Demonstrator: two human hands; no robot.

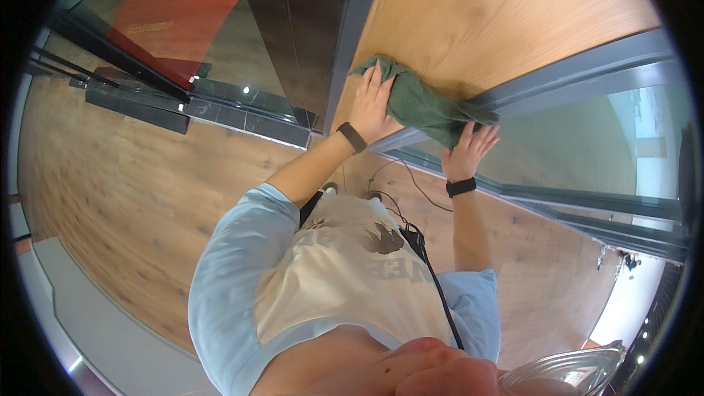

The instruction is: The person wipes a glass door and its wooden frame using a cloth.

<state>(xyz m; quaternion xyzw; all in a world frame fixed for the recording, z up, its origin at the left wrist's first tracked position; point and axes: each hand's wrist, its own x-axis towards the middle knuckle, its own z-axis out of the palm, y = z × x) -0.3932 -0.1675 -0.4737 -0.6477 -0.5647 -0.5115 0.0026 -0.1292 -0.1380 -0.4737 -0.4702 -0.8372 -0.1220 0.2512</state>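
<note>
A crumpled dark green cloth (423,102) lies against the light wood-grain panel (467,16) before me. It reaches over onto the grey metal frame (583,66) on the right. My left hand (373,100) presses its outstretched fingers on the cloth's upper left end, holding it to the panel. At the lower right end is my right hand (469,151), its fingers spread and touching the cloth's edge beside the glass. Whether its thumb pinches the fabric is hidden. Each wrist wears a dark band.
Left of the panel, a glass partition (258,60) shows a red mat (176,11) bearing writing behind it. Another glass pane (583,143) stands at the right. A black cable (412,176) hangs near my body above the wooden floor (165,192). A grey-white counter (104,308) curves at lower left.
</note>
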